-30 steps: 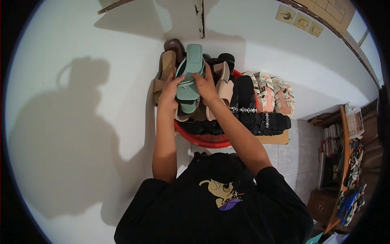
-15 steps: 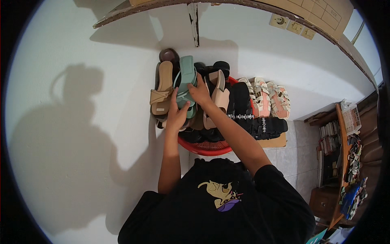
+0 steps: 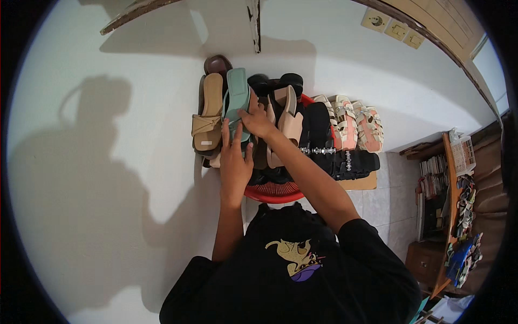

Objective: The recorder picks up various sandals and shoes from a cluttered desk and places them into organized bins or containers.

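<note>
A mint-green sandal (image 3: 237, 86) lies toe-down on the pile of footwear, its sole's upper face showing. My right hand (image 3: 258, 121) grips its right edge, thumb across the footbed and fingers along the side. On the sandal's near end, my left hand (image 3: 236, 170) rests with its fingers stretched and spread. Just left of them is a tan slide sandal (image 3: 212, 97) with a knotted strap. To the right stands a pale pink slide sandal (image 3: 291, 127), partly behind my right forearm. Below, a red plastic basket (image 3: 275, 198) carries the pile.
Black sandals with jewelled straps (image 3: 345, 162) sit at the basket's right, beside cream strappy sandals (image 3: 345, 124). A brown shoe (image 3: 218, 65) is at the back by the wall. A shelf edge (image 3: 135, 12) runs overhead; a wooden bookcase (image 3: 453, 200) stands far right.
The mint-green sandal has shifted slightly left and settled lower, beside the tan slide. My left hand's fingers have straightened over its near end. The whole view has moved a little.
</note>
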